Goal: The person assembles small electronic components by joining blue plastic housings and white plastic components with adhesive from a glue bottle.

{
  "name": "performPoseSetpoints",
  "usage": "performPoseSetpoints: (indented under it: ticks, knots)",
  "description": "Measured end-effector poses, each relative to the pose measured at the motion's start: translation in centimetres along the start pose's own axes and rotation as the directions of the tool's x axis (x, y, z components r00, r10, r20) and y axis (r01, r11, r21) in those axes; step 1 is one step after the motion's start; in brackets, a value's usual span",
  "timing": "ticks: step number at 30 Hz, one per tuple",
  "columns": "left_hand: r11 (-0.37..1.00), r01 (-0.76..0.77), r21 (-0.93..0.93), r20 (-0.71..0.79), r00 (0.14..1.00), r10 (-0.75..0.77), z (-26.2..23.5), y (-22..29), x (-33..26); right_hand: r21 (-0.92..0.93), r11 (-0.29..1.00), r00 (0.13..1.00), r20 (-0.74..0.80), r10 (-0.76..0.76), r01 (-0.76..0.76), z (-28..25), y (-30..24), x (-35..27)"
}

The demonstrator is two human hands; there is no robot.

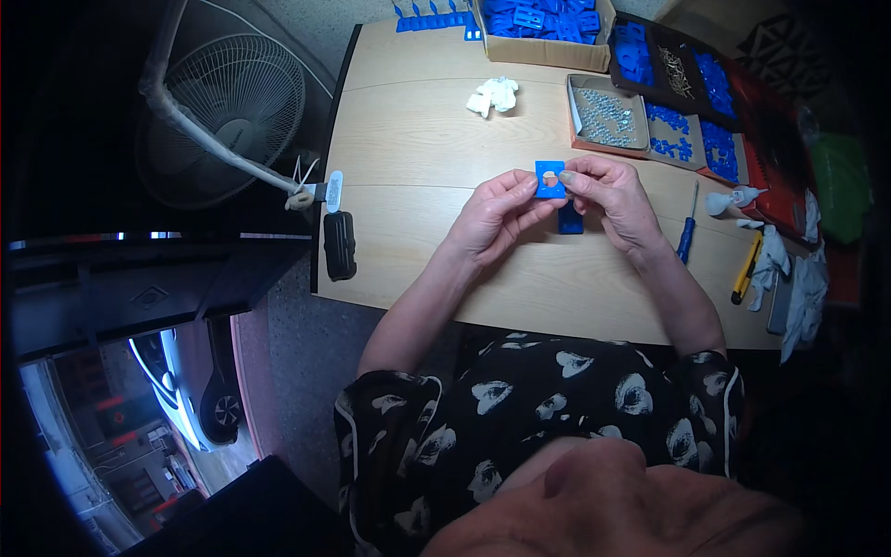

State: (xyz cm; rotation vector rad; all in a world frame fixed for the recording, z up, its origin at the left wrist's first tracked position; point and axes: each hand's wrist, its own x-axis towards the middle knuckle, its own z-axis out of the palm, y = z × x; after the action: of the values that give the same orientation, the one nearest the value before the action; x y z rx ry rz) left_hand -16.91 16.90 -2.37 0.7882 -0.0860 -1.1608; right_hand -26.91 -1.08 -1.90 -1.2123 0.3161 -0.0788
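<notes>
Between my two hands, above the wooden table, is a small blue plastic plate [549, 191] with a round hole through its middle. My left hand [499, 212] pinches its left edge between thumb and fingers. On the other side, my right hand [614, 202] grips the right edge, its thumb near the top corner. Just below the fingers a second blue plastic piece [570, 221] shows on the tabletop, its upper end hidden behind the plate and hand. A blue-handled screwdriver [687, 239] lies to the right of my right wrist.
A cardboard box [543, 53] of blue parts stands at the back. Right of it are a small box [605, 114] of tiny metal pieces and a dark tray [674, 76]. White tissue [492, 96], a black case [341, 245], a glue bottle [733, 200] and a yellow cutter [747, 267] lie about.
</notes>
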Motion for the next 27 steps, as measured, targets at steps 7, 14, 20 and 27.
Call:
performPoseSetpoints:
  ticks: [7,14,20,27]
  knots:
    - [0.999,0.011,0.041,-0.027,1.000,-0.010,1.2,-0.6,1.1,0.240,0.968,0.997,0.000,0.073,-0.071,-1.4,0.5,-1.3]
    - [0.995,0.054,0.084,-0.045,0.998,-0.050,2.2,-1.0,2.0,0.422,0.899,0.992,0.081,0.093,-0.119,-2.4,0.2,-2.2]
    - [0.977,0.098,0.191,-0.024,0.995,-0.095,3.2,-0.8,2.3,0.377,0.923,0.977,0.215,-0.001,-0.082,-3.8,0.8,-2.8]
    - [0.940,0.135,0.314,-0.101,0.989,-0.109,5.3,-0.9,2.2,0.403,0.915,0.974,0.218,-0.062,-0.032,-4.9,1.4,-3.6]
